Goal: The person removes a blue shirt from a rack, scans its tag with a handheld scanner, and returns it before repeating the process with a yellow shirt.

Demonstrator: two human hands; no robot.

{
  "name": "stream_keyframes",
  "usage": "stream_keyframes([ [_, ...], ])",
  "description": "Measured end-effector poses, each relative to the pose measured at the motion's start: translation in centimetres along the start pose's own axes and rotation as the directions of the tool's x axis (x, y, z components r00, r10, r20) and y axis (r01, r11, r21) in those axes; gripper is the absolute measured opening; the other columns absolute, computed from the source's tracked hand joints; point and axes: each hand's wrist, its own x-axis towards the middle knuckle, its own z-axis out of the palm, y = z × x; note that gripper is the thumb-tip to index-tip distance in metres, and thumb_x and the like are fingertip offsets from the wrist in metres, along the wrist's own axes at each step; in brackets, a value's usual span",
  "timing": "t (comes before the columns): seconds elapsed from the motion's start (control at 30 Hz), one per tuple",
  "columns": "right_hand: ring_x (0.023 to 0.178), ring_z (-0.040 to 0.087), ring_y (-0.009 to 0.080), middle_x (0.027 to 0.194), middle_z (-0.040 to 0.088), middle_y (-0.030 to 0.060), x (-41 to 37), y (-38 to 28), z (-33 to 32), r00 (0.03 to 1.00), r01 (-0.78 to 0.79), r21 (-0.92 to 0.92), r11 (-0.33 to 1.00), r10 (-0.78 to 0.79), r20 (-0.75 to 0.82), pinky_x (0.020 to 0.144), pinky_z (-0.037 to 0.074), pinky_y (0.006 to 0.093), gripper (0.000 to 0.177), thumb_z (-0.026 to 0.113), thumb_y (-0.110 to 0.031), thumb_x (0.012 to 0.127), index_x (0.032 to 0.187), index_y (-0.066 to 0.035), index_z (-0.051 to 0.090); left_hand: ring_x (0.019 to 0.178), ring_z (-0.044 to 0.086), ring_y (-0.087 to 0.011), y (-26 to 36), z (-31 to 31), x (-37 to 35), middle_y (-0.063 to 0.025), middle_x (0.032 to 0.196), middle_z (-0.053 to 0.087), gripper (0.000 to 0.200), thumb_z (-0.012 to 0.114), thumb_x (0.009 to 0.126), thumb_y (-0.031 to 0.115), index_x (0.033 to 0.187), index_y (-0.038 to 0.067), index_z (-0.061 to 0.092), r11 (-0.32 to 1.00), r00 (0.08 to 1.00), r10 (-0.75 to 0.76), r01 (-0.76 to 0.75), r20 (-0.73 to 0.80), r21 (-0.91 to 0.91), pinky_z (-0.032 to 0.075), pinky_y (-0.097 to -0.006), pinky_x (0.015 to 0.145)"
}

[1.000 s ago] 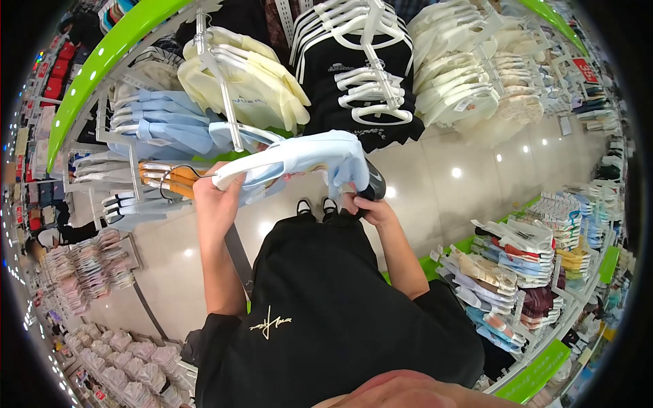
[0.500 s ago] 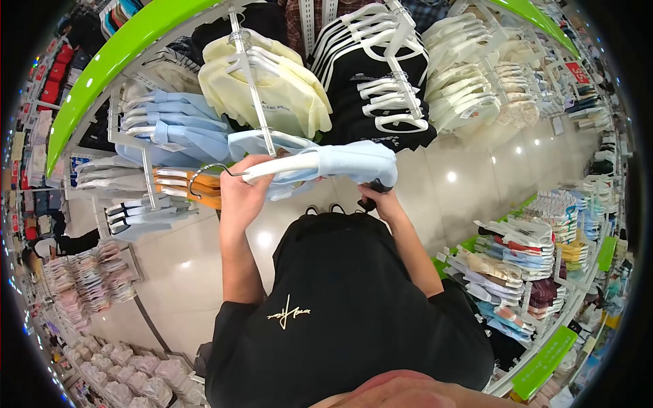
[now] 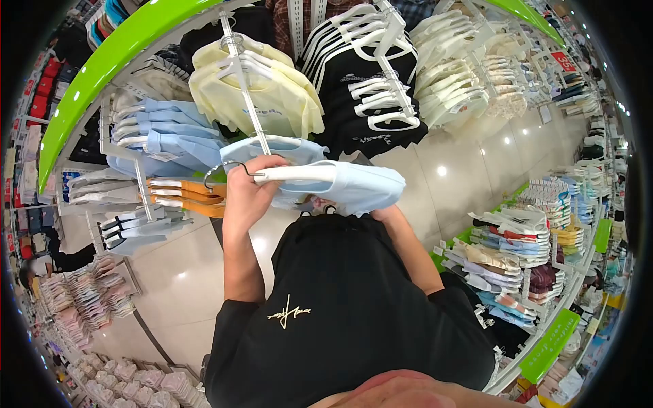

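Observation:
My left hand is closed around the neck of a white hanger, its black metal hook pointing left. A light blue shirt hangs from this hanger, stretched out to the right. Behind the shirt's right end is my right hand, its fingers hidden by the cloth. The black-handled tool it gripped a moment ago is covered too; a small grey piece shows above the shirt. Just beyond my left hand, another light blue shirt hangs on a metal rail arm.
Pale yellow shirts, black shirts and blue shirts hang on the rack ahead. Orange garments are at left. Another clothes rack stands at right. Tiled floor lies between.
The held shirt has shifted slightly right and down, and now covers my right hand's fingers and the black handle. My view has shifted a little, moving the racks slightly left.

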Motion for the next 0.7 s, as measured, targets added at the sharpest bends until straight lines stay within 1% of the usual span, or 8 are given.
stream_keyframes([
  [0.17, 0.126, 0.063, 0.0238, 0.138, 0.066, 0.0121, -1.5, 3.3, -2.8, 0.97, -0.245, -0.296, 0.923, 0.236, -0.067, 0.107, 0.052, 0.0383, 0.056, 0.078, -0.007, 0.091, 0.143, -0.003, 0.06, 0.075, 0.071, -0.0143, 0.4, -1.8, -1.0, -0.0095, 0.085, 0.076, 0.013, 0.071, 0.088, -0.007, 0.1, -0.002, 0.075, 0.997, 0.959, 0.073, -0.059, -0.274, 0.057, 0.055, -0.0273, 0.071],
  [0.2, 0.125, 0.064, 0.0237, 0.137, 0.066, 0.0113, -2.2, 4.1, -3.1, 0.953, -0.302, -0.139, 0.943, 0.297, -0.059, 0.107, 0.052, 0.0385, 0.061, 0.078, -0.002, 0.088, 0.146, -0.005, 0.057, 0.075, 0.07, -0.0124, 0.7, -2.2, -1.1, -0.0089, 0.086, 0.076, 0.011, 0.07, 0.089, -0.007, 0.099, -0.003, 0.074, 0.991, 0.937, 0.118, -0.091, -0.33, 0.096, 0.055, -0.0264, 0.071],
  [0.3, 0.126, 0.063, 0.023, 0.137, 0.066, 0.0106, -2.7, 4.5, -4.3, 0.87, -0.483, -0.316, 0.817, 0.49, -0.062, 0.109, 0.05, 0.0388, 0.07, 0.08, -0.002, 0.085, 0.15, -0.005, 0.053, 0.075, 0.07, -0.0127, 0.3, -3.3, -1.7, -0.0091, 0.085, 0.076, 0.012, 0.071, 0.088, -0.007, 0.099, -0.003, 0.074, 0.985, 0.911, 0.15, -0.105, -0.384, 0.136, 0.055, -0.0264, 0.071],
  [0.4, 0.121, 0.065, 0.0215, 0.137, 0.066, 0.0107, -2.6, 3.1, -3.8, 0.878, -0.472, -0.29, 0.833, 0.473, -0.072, 0.107, 0.051, 0.0384, 0.076, 0.084, -0.005, 0.082, 0.15, -0.004, 0.051, 0.074, 0.07, -0.0137, -0.2, -3.8, -2.5, -0.0089, 0.085, 0.076, 0.013, 0.075, 0.087, -0.004, 0.099, -0.002, 0.075, 0.97, 0.898, 0.167, -0.075, -0.408, 0.231, 0.054, -0.0263, 0.07],
  [0.53, 0.114, 0.067, 0.0193, 0.14, 0.064, 0.0111, -1.4, 2.8, -3.2, 0.986, -0.164, -0.31, 0.937, 0.146, -0.083, 0.1, 0.054, 0.0381, 0.079, 0.087, -0.009, 0.078, 0.148, -0.003, 0.051, 0.075, 0.07, -0.0151, -0.7, -3.8, -3.7, -0.0084, 0.087, 0.077, 0.015, 0.079, 0.086, -0.001, 0.1, -0.001, 0.076, 0.961, 0.885, 0.165, -0.046, -0.435, 0.272, 0.054, -0.0267, 0.071],
  [0.63, 0.114, 0.067, 0.0203, 0.131, 0.069, 0.0104, -1.0, 4.4, -5.7, 0.974, -0.22, -0.37, 0.902, 0.182, -0.136, 0.102, 0.053, 0.0379, 0.065, 0.086, -0.011, 0.08, 0.138, -0.002, 0.059, 0.075, 0.071, -0.0171, -0.5, -3.6, -4.5, -0.0091, 0.087, 0.076, 0.014, 0.079, 0.086, 0.0, 0.1, -0.001, 0.076, 0.949, 0.879, 0.159, -0.01, -0.449, 0.316, 0.054, -0.0278, 0.071],
  [0.67, 0.106, 0.068, 0.0185, 0.114, 0.073, 0.0083, -1.4, 5.3, -5.2, 0.875, -0.332, -0.353, 0.875, 0.146, -0.462, 0.094, 0.056, 0.0349, 0.041, 0.083, -0.013, 0.085, 0.121, -0.001, 0.067, 0.075, 0.071, -0.018, -0.3, -3.3, -4.7, -0.0095, 0.087, 0.076, 0.014, 0.079, 0.086, 0.0, 0.099, -0.001, 0.075, 0.942, 0.878, 0.16, 0.001, -0.451, 0.336, 0.054, -0.0282, 0.071],
  [0.7, 0.103, 0.068, 0.0172, 0.112, 0.072, 0.0076, -1.6, 5.2, -5.9, 0.852, -0.378, -0.312, 0.872, 0.197, -0.485, 0.092, 0.056, 0.0339, 0.042, 0.081, -0.012, 0.088, 0.126, -0.002, 0.065, 0.075, 0.072, -0.0193, -0.3, -3.0, -5.1, -0.0101, 0.086, 0.076, 0.014, 0.079, 0.086, 0.0, 0.099, 0.0, 0.075, 0.941, 0.884, 0.155, 0.004, -0.442, 0.339, 0.055, -0.0287, 0.071],
])
